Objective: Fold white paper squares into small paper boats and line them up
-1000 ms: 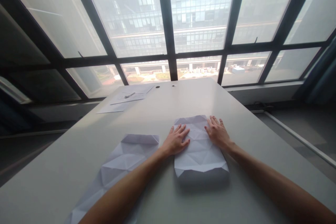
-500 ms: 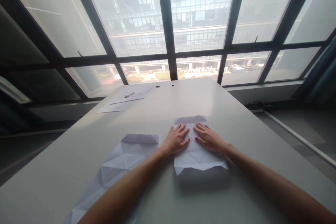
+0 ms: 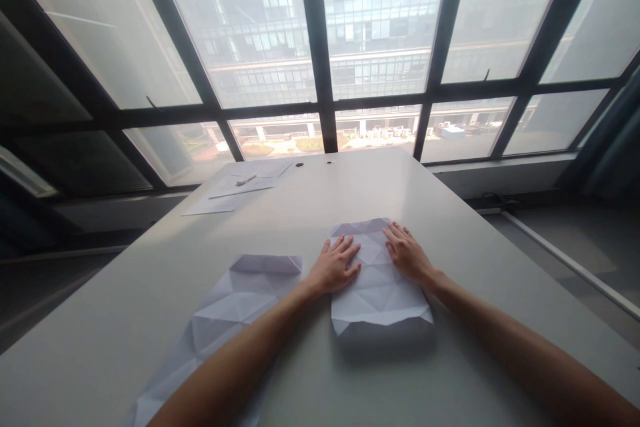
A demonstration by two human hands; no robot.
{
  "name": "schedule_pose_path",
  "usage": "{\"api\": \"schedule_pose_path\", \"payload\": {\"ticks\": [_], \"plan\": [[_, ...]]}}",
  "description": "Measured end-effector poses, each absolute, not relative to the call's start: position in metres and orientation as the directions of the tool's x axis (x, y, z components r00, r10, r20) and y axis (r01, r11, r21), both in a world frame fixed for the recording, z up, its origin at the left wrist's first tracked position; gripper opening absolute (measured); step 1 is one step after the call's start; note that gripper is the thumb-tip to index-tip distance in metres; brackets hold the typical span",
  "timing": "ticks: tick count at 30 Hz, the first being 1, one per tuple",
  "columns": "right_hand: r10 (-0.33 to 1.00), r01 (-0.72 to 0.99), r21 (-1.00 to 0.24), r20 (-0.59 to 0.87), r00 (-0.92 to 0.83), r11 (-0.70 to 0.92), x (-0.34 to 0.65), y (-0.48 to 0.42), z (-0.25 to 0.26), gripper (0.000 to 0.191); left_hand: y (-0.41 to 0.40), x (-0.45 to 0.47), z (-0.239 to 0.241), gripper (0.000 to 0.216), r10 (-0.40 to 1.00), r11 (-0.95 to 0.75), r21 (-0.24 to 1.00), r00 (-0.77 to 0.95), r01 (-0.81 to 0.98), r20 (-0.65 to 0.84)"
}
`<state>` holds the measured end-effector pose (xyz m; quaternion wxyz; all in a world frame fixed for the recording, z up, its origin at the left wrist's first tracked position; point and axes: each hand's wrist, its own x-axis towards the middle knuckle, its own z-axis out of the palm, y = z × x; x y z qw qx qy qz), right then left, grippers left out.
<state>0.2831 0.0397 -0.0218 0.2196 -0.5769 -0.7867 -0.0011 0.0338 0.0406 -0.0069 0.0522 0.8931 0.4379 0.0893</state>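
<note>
A creased white sheet of paper (image 3: 377, 290) lies on the grey table (image 3: 350, 193) in front of me, its near end curled up. My left hand (image 3: 334, 267) rests flat on the sheet's left edge with the fingers spread. My right hand (image 3: 407, 253) lies flat on the sheet's upper right part, fingers stretched out. Neither hand holds anything. A second creased sheet (image 3: 225, 313) lies to the left, partly under my left forearm.
Flat sheets of paper (image 3: 235, 190) with a small white pen-like thing (image 3: 246, 180) on them lie at the table's far left. Two small round holes (image 3: 300, 164) sit near the far edge. Large windows stand behind the table.
My right hand slid left to the sheet's middle, then back to its upper right part. The left hand has stayed in place.
</note>
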Motion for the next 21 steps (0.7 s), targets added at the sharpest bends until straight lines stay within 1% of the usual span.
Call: {"api": "schedule_pose_path", "payload": {"ticks": [4,6,8,10,12,16,19,21], "plan": [[0.837,0.820,-0.261,0.371,-0.403,0.510,0.276,0.033,-0.012,0.047,0.042,0.033,-0.008,0.055,0.793,-0.609,0.175,0.599,0.774,0.110],[0.798,0.765,-0.266,0.349,-0.491,0.587,0.273,0.031,-0.012,0.047,0.042,0.033,-0.009,0.056,0.793,-0.609,0.177,0.600,0.773,0.108],[0.795,0.751,-0.273,0.305,-0.525,0.601,0.272,0.030,-0.015,0.048,0.042,0.033,-0.010,0.056,0.793,-0.609,0.177,0.600,0.773,0.109],[0.835,0.792,-0.273,0.253,-0.489,0.546,0.271,0.030,-0.020,0.050,0.042,0.034,-0.010,0.056,0.794,-0.608,0.176,0.598,0.774,0.110],[0.889,0.854,-0.262,0.220,-0.402,0.451,0.273,0.032,-0.024,0.052,0.042,0.034,-0.009,0.055,0.795,-0.606,0.175,0.596,0.776,0.109],[0.952,0.936,-0.228,0.214,-0.220,0.267,0.281,0.038,-0.029,0.052,0.041,0.034,-0.008,0.054,0.798,-0.602,0.176,0.592,0.778,0.111],[0.964,0.955,-0.216,0.219,-0.153,0.201,0.286,0.041,-0.030,0.051,0.041,0.034,-0.007,0.054,0.797,-0.604,0.178,0.594,0.777,0.113],[0.959,0.956,-0.217,0.247,-0.139,0.195,0.287,0.041,-0.030,0.052,0.041,0.034,-0.006,0.054,0.797,-0.604,0.177,0.594,0.777,0.111]]}}
